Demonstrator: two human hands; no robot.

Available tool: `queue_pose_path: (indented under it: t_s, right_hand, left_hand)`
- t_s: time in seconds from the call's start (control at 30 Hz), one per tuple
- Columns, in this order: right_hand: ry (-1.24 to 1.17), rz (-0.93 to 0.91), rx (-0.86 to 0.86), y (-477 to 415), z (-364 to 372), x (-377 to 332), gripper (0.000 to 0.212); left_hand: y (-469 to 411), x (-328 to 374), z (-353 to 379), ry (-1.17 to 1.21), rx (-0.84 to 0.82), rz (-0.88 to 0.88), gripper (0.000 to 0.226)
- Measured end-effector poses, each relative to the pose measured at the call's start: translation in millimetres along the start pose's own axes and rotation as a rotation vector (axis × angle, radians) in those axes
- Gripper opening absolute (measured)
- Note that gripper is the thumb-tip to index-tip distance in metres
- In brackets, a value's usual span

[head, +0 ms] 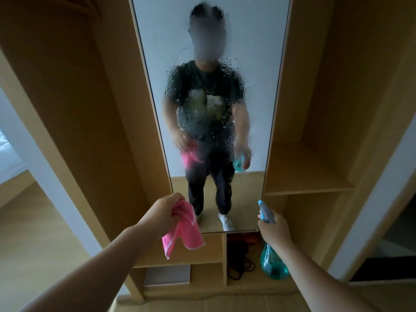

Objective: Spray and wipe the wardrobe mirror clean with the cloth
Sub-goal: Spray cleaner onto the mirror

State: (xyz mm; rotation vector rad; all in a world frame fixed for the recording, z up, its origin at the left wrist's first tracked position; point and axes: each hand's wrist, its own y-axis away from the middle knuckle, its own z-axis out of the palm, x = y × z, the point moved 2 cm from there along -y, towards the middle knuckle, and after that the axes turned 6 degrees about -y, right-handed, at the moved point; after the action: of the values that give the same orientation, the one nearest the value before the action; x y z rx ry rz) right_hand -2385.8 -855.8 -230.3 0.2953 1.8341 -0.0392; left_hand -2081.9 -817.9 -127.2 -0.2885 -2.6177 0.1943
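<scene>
Head cam: L grip (pixel 165 209) curled round pink cloth (pixel 182 235), cloth tail hanging down; R grip (pixel 273 228) wrapped on teal spray bottle (pixel 272 264), nozzle twd droplet-covered mirror (pixel 213 97).

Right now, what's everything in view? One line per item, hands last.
mirror: one, tall, pale frame, centre of the wardrobe
droplets: many, clear, over the mirror's upper and middle glass
cloth: one, pink, hanging from the left hand
spray bottle: one, teal with blue head, in the right hand
wardrobe: one, light wood, around the mirror
shelf: one, light wood, right of the mirror
cords: one black tangle, in the wardrobe below the mirror
bed: one, white, far left edge
left hand: grips the cloth
right hand: grips the spray bottle's neck
</scene>
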Motion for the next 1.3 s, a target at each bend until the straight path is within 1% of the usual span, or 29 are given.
queue_pose_path:
  t_s: [0.1, 0.17, 0.27, 0.4, 0.53, 0.67, 0.77, 0.83, 0.93, 1.07, 1.23, 1.3]
  right_hand:
    - [0.037, 0.019, 0.062, 4, -2, 5, 0.029]
    - [0.057, 0.019, 0.079, 6, -1, 6, 0.03]
    - [0.044, -0.004, 0.013, 9, 5, 4, 0.031]
    - [0.031, -0.044, -0.075, 13, 22, -2, 0.04]
    - [0.027, -0.113, -0.094, 17, 42, -12, 0.03]
    - [0.073, -0.162, -0.105, 20, 59, -20, 0.012]
    - [0.135, -0.179, -0.029, 19, 68, -21, 0.014]
    - [0.156, -0.175, -0.018, 20, 72, -23, 0.011]
    - [0.15, -0.198, -0.107, 22, 79, -25, 0.017]
    - [0.129, -0.182, -0.211, 25, 92, -31, 0.02]
    - [0.141, -0.197, -0.23, 29, 115, -37, 0.018]
    - [0.16, -0.213, -0.221, 29, 122, -36, 0.015]
  left_hand:
    - [3, -3, 1, 0.0, -0.006, -0.012, 0.032]
    - [5, -5, 0, -0.008, -0.006, -0.02, 0.033]
    - [9, -8, -3, -0.002, -0.005, -0.027, 0.032]
    - [17, -14, -8, 0.021, 0.013, -0.043, 0.027]
    - [27, -22, -15, 0.069, 0.043, -0.058, 0.024]
    - [34, -30, -22, 0.086, 0.06, -0.072, 0.036]
    - [39, -37, -28, 0.064, 0.077, -0.092, 0.037]
    - [40, -41, -31, 0.049, 0.082, -0.101, 0.039]
    - [43, -46, -34, 0.007, 0.091, -0.12, 0.041]
    - [50, -52, -39, -0.018, 0.108, -0.132, 0.04]
    - [60, -60, -49, -0.038, 0.141, -0.147, 0.041]
    - [63, -62, -53, -0.04, 0.147, -0.155, 0.039]
